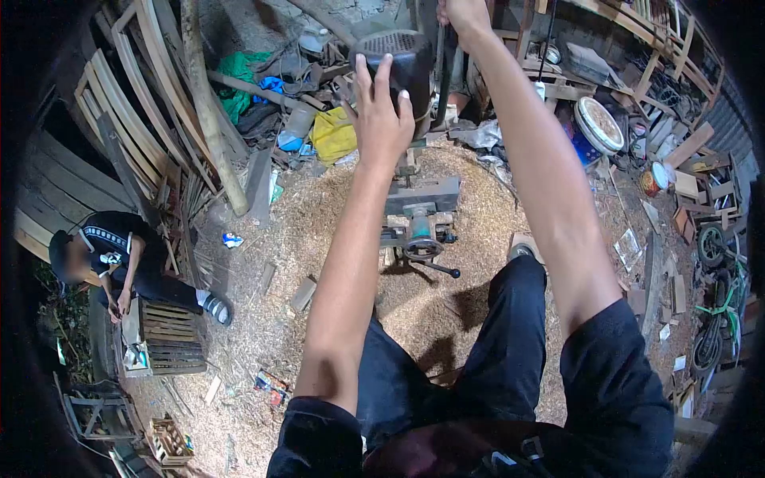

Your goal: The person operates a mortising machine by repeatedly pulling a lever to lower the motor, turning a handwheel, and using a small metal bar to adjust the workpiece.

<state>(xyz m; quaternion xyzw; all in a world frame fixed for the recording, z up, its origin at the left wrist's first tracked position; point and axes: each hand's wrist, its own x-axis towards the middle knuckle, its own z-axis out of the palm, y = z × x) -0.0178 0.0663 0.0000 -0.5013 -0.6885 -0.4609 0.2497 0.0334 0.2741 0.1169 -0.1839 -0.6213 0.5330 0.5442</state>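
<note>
A standing machine with a dark rounded motor housing (408, 76), vented on top, rises in front of me. My left hand (382, 119) lies against the near side of this housing with its fingers spread. My right hand (464, 14) is closed around a dark lever (442, 60) beside the housing, and the view's top edge cuts off part of the grip. Below the housing sits the machine's metal table (422, 196). Under that is a handwheel (422, 248) with a crank handle. The tool end is hidden behind my left hand and the housing.
Wood shavings (311, 223) cover the floor. On the left a person (119, 255) sits by a slatted crate (169, 338). Wooden frames (135, 103) and a pole (209, 111) lean behind. A white bucket (598, 126), scrap wood and a small bike (717, 307) stand at right.
</note>
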